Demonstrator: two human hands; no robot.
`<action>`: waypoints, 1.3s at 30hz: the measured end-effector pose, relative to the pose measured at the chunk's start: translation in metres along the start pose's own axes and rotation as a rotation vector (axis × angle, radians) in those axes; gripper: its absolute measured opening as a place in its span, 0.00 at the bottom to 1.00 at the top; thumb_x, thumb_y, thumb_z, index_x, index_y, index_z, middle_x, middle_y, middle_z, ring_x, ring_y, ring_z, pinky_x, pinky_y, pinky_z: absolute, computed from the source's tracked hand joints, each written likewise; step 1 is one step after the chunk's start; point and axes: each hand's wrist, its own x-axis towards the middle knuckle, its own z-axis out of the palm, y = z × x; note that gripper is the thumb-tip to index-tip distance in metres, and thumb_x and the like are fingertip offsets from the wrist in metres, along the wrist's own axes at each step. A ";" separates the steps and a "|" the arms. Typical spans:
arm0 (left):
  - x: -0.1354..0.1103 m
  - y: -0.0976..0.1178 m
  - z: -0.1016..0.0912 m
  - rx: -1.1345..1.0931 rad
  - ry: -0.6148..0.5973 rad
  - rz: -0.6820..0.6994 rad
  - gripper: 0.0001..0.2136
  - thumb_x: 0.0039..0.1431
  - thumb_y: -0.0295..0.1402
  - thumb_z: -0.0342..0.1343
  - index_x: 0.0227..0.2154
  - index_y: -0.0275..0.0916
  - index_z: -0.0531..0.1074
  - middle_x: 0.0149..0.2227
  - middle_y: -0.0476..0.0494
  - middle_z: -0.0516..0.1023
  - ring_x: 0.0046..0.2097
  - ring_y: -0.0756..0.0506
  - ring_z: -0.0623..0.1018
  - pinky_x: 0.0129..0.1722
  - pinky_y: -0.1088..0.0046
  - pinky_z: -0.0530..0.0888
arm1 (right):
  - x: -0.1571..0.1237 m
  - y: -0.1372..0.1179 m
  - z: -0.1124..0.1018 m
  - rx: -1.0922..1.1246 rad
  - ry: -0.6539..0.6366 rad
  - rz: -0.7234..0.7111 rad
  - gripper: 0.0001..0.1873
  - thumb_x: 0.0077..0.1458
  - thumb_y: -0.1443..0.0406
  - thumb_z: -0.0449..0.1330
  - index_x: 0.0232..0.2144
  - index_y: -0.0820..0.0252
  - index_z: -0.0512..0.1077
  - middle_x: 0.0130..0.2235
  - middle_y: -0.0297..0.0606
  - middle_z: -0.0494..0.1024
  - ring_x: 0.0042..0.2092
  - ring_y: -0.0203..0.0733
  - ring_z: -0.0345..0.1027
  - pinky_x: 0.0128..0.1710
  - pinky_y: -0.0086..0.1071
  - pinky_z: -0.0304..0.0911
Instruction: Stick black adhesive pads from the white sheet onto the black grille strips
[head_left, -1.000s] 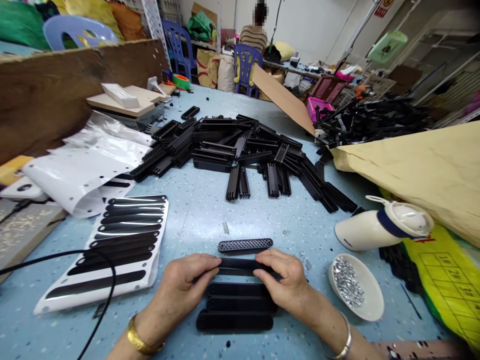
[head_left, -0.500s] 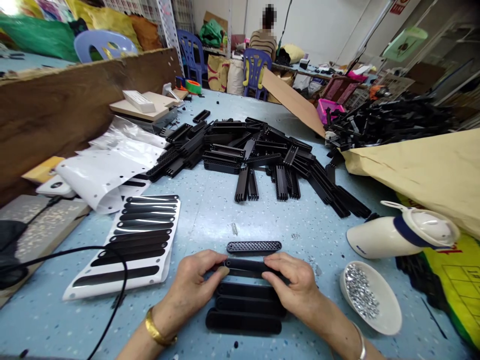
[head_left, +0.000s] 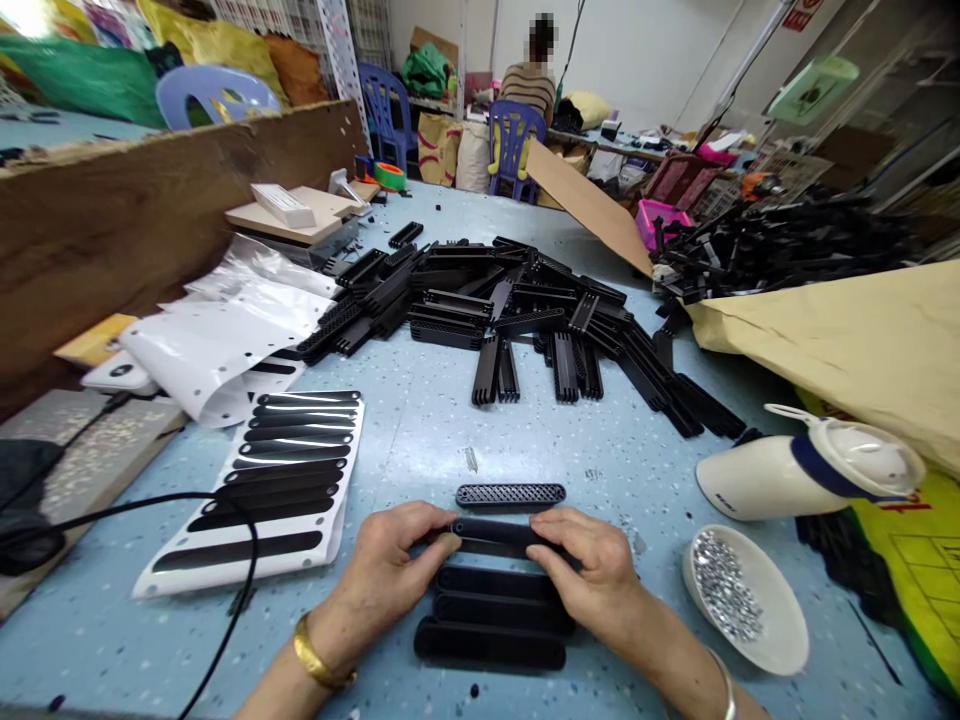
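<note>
A long black strip (head_left: pixel 495 534) with rounded ends and a small hole at its left end lies level between my hands. My left hand (head_left: pixel 399 556) pinches its left end between thumb and fingers. Toward the other end, my right hand (head_left: pixel 589 562) grips it the same way, covering that tip. Just beyond is a black bar with a crosshatched face (head_left: pixel 510 495). Closer to me, several smooth black bars (head_left: pixel 491 645) lie side by side, their right ends partly behind my right hand. On the left rests a white backing sheet (head_left: pixel 296 567) bearing black strips.
Black slotted bars (head_left: pixel 450 255) are heaped across the table's middle. To the right are a white bowl (head_left: pixel 787 635) of small silvery pieces and a cream bottle (head_left: pixel 757 478) on its side. A black cable (head_left: pixel 251 540) crosses the left. Farther back, a person (head_left: pixel 529 83) sits.
The view has shifted very slightly, moving everything a little to the right in the picture. Both hands keep the same hold on the black strip.
</note>
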 end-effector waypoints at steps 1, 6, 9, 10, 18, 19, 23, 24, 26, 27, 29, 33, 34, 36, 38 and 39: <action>0.000 0.001 -0.001 -0.012 -0.005 -0.026 0.10 0.57 0.34 0.56 0.38 0.38 0.79 0.34 0.43 0.83 0.36 0.44 0.80 0.38 0.65 0.76 | 0.000 0.000 0.000 0.000 0.000 -0.004 0.08 0.54 0.72 0.61 0.37 0.63 0.79 0.34 0.44 0.82 0.36 0.44 0.77 0.36 0.36 0.74; 0.001 0.004 -0.004 -0.074 -0.021 -0.100 0.13 0.61 0.36 0.52 0.41 0.38 0.78 0.35 0.44 0.83 0.37 0.45 0.80 0.39 0.68 0.75 | -0.001 0.002 0.002 -0.003 -0.009 -0.007 0.08 0.54 0.72 0.61 0.36 0.63 0.79 0.34 0.43 0.81 0.36 0.44 0.76 0.36 0.36 0.73; 0.006 0.004 -0.004 -0.047 -0.065 -0.101 0.15 0.63 0.37 0.47 0.38 0.37 0.79 0.31 0.45 0.82 0.34 0.46 0.79 0.35 0.70 0.73 | -0.003 0.004 0.003 -0.006 -0.013 -0.006 0.07 0.54 0.72 0.61 0.36 0.63 0.78 0.34 0.43 0.81 0.36 0.44 0.76 0.36 0.36 0.73; 0.008 0.004 -0.004 -0.027 -0.082 -0.107 0.16 0.63 0.37 0.47 0.36 0.37 0.79 0.29 0.45 0.81 0.32 0.46 0.78 0.32 0.71 0.72 | -0.004 0.005 0.003 -0.006 -0.014 -0.003 0.07 0.54 0.72 0.61 0.36 0.63 0.78 0.34 0.43 0.81 0.36 0.44 0.76 0.36 0.35 0.72; 0.021 0.009 -0.005 -0.036 -0.134 -0.192 0.15 0.57 0.37 0.48 0.25 0.35 0.77 0.20 0.49 0.73 0.25 0.49 0.69 0.26 0.74 0.63 | -0.005 0.005 0.005 0.010 -0.005 0.005 0.07 0.55 0.72 0.61 0.35 0.64 0.78 0.34 0.43 0.80 0.36 0.43 0.75 0.36 0.35 0.71; 0.023 0.009 -0.005 -0.051 -0.142 -0.201 0.15 0.56 0.37 0.48 0.24 0.35 0.76 0.20 0.49 0.72 0.25 0.49 0.69 0.25 0.74 0.62 | -0.005 0.005 0.005 0.011 -0.003 0.004 0.07 0.55 0.72 0.60 0.35 0.64 0.78 0.34 0.43 0.80 0.36 0.43 0.75 0.36 0.35 0.71; 0.026 0.008 -0.003 -0.092 -0.183 -0.228 0.14 0.55 0.38 0.48 0.23 0.35 0.74 0.18 0.51 0.68 0.23 0.49 0.70 0.24 0.75 0.63 | -0.005 0.003 0.004 0.019 -0.007 0.008 0.07 0.55 0.72 0.60 0.35 0.64 0.78 0.33 0.44 0.80 0.35 0.43 0.75 0.36 0.35 0.71; 0.026 0.008 -0.003 -0.104 -0.190 -0.236 0.14 0.55 0.38 0.48 0.23 0.35 0.74 0.18 0.51 0.68 0.23 0.49 0.70 0.23 0.75 0.63 | -0.005 0.002 0.004 0.022 -0.007 0.011 0.07 0.55 0.72 0.60 0.35 0.64 0.78 0.33 0.44 0.80 0.35 0.43 0.75 0.36 0.35 0.71; 0.025 0.009 -0.002 -0.126 -0.197 -0.252 0.14 0.55 0.38 0.48 0.23 0.35 0.73 0.17 0.51 0.68 0.22 0.49 0.70 0.23 0.75 0.63 | -0.005 0.001 0.004 0.020 0.002 0.019 0.07 0.55 0.72 0.60 0.35 0.64 0.79 0.33 0.43 0.80 0.35 0.43 0.75 0.36 0.35 0.71; 0.025 0.009 -0.002 -0.135 -0.197 -0.258 0.14 0.55 0.38 0.48 0.23 0.35 0.74 0.17 0.51 0.68 0.22 0.49 0.70 0.23 0.75 0.63 | -0.004 0.000 0.004 0.013 0.007 0.021 0.07 0.55 0.72 0.60 0.34 0.63 0.79 0.33 0.43 0.80 0.35 0.43 0.75 0.36 0.35 0.71; 0.024 0.009 -0.001 -0.153 -0.195 -0.266 0.14 0.54 0.38 0.49 0.24 0.35 0.74 0.17 0.51 0.68 0.22 0.49 0.70 0.23 0.75 0.63 | -0.004 0.001 0.005 -0.006 0.010 0.028 0.07 0.55 0.71 0.59 0.34 0.63 0.79 0.33 0.43 0.81 0.35 0.43 0.75 0.36 0.36 0.72; 0.025 0.004 0.001 -0.192 -0.170 -0.284 0.13 0.53 0.37 0.49 0.23 0.34 0.74 0.18 0.50 0.69 0.23 0.49 0.71 0.23 0.75 0.64 | -0.007 0.006 0.006 -0.042 -0.005 0.021 0.08 0.57 0.69 0.58 0.34 0.61 0.78 0.34 0.42 0.81 0.36 0.44 0.76 0.36 0.36 0.73; 0.025 0.003 0.002 -0.200 -0.160 -0.292 0.13 0.53 0.37 0.49 0.23 0.34 0.74 0.18 0.50 0.69 0.23 0.49 0.71 0.23 0.75 0.65 | -0.010 0.008 0.006 -0.055 0.001 0.004 0.08 0.57 0.68 0.58 0.34 0.60 0.78 0.35 0.42 0.81 0.36 0.45 0.76 0.36 0.36 0.73; 0.022 0.003 0.003 -0.212 -0.142 -0.313 0.13 0.53 0.36 0.49 0.24 0.33 0.74 0.18 0.49 0.70 0.22 0.49 0.72 0.23 0.75 0.67 | -0.019 0.011 0.007 -0.102 0.037 -0.030 0.09 0.59 0.65 0.57 0.35 0.57 0.78 0.35 0.41 0.81 0.36 0.46 0.77 0.36 0.36 0.74; 0.018 0.006 0.004 -0.216 -0.128 -0.336 0.14 0.53 0.34 0.48 0.27 0.32 0.77 0.18 0.49 0.71 0.21 0.49 0.73 0.21 0.76 0.69 | -0.026 0.015 0.014 -0.206 0.095 -0.027 0.07 0.58 0.60 0.60 0.36 0.49 0.78 0.35 0.37 0.81 0.36 0.47 0.76 0.35 0.37 0.75; 0.015 0.008 0.004 -0.208 -0.117 -0.345 0.14 0.53 0.34 0.48 0.27 0.32 0.78 0.18 0.49 0.71 0.21 0.49 0.74 0.20 0.76 0.70 | -0.027 0.016 0.021 -0.269 0.145 0.017 0.05 0.58 0.58 0.61 0.37 0.44 0.77 0.36 0.35 0.80 0.38 0.47 0.76 0.36 0.37 0.74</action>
